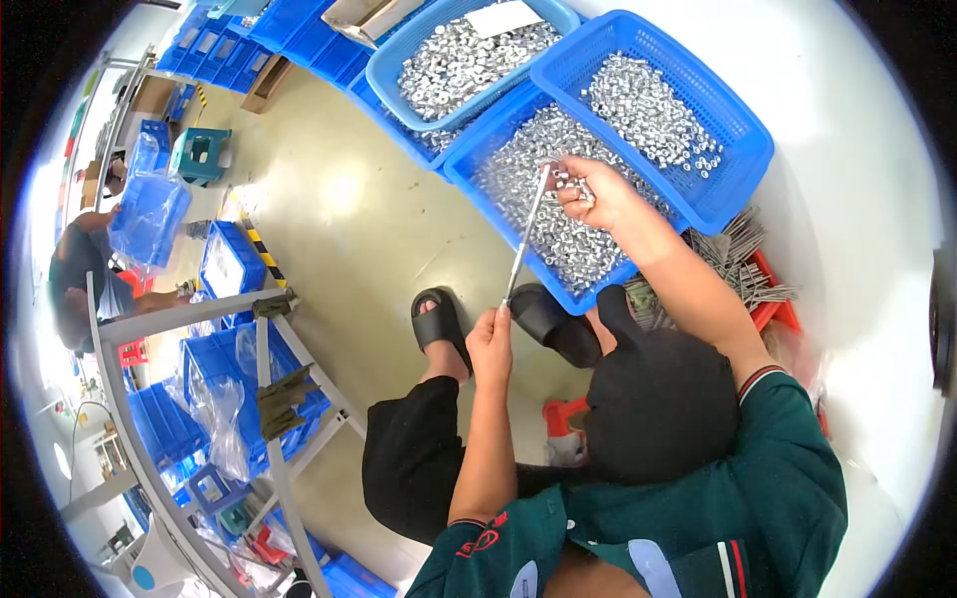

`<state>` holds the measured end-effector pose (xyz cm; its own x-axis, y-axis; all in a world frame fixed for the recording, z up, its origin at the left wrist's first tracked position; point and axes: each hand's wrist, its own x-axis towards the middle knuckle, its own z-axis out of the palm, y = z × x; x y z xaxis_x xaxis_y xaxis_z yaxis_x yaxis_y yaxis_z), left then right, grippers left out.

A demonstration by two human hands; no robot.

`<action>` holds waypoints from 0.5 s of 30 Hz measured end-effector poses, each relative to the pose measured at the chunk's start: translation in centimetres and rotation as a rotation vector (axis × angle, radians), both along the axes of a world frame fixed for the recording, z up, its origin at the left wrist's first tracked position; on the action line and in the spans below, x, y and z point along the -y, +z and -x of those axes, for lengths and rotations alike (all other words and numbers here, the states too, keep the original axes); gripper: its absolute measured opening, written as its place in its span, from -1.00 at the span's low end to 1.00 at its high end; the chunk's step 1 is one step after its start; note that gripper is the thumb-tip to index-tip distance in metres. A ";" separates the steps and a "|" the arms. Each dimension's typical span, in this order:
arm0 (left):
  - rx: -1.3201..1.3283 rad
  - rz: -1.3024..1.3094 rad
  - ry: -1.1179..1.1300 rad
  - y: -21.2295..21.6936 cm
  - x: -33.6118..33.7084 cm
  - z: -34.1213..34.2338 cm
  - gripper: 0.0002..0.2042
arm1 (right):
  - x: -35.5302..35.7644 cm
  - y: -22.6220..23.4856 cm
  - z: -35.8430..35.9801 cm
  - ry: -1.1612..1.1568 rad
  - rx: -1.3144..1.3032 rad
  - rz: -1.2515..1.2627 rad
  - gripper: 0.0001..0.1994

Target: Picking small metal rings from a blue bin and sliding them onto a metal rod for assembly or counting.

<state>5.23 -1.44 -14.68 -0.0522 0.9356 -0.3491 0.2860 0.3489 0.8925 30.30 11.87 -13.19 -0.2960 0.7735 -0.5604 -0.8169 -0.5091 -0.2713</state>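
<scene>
My left hand (490, 341) grips the lower end of a long thin metal rod (526, 236) that slants up toward the baskets. At the rod's top end my right hand (588, 189) pinches small silver nuts against it, hovering over a blue plastic basket (469, 169) full of silver nuts. A black glove (653, 389) lies on my lap beside my right forearm.
Two more blue baskets of nuts (738, 149) (399, 55) sit behind. A red tray of metal rods (773, 289) lies to the right. Black sandals (439, 321) rest on the floor. A grey metal rack (269, 399) with blue bins stands left; a person (80, 279) sits far left.
</scene>
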 end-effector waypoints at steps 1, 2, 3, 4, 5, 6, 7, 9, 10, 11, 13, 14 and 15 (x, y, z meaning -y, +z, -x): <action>-0.003 -0.014 0.004 0.0 0.0 -0.1 -0.72 | 0.1 0.0 -0.2 -0.007 0.001 -0.010 -0.77; -0.007 -0.028 0.008 0.0 0.0 -0.1 -0.72 | 0.1 -0.1 -0.3 -0.011 0.002 -0.010 -0.77; -0.006 -0.028 0.003 0.0 0.0 -0.2 -0.72 | -0.1 -0.2 -0.4 0.010 0.009 -0.026 -0.78; 0.000 -0.033 0.006 0.0 -0.1 -0.1 -0.72 | -0.2 -0.2 -0.4 0.032 0.014 -0.042 -0.79; 0.006 -0.037 0.009 0.0 -0.1 -0.1 -0.71 | -0.1 -0.1 -0.4 0.028 0.008 -0.073 -0.82; 0.005 -0.038 0.006 0.0 -0.2 -0.1 -0.71 | 0.0 -0.1 -0.3 0.025 0.007 -0.073 -0.82; 0.034 -0.020 0.010 0.0 -0.2 -0.2 -0.71 | 0.0 0.0 -0.3 0.022 0.026 -0.104 -0.83; 0.062 -0.002 0.011 0.0 -0.2 -0.3 -0.71 | 0.1 0.2 -0.2 0.016 0.045 -0.136 -0.84; 0.076 -0.001 0.009 0.1 -0.2 -0.3 -0.71 | 0.1 0.3 -0.2 0.017 0.044 -0.143 -0.84; 0.091 0.000 0.006 0.1 -0.2 -0.2 -0.71 | 0.1 0.4 -0.2 0.019 0.043 -0.150 -0.85; 0.084 0.001 0.009 0.3 -0.2 -0.4 -0.71 | 0.2 0.3 -0.3 0.020 0.022 -0.158 -0.85; 0.077 0.004 0.013 0.4 -0.2 -0.5 -0.71 | 0.2 0.2 -0.5 0.023 0.002 -0.165 -0.85; 0.078 0.002 0.012 0.4 -0.2 -0.5 -0.71 | 0.1 0.1 -0.6 0.021 0.003 -0.167 -0.85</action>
<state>5.76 -1.24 -14.24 -0.0358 0.9343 -0.3546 0.2115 0.3539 0.9111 30.87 11.73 -13.08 -0.3116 0.8495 -0.4258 -0.8053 -0.4740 -0.3562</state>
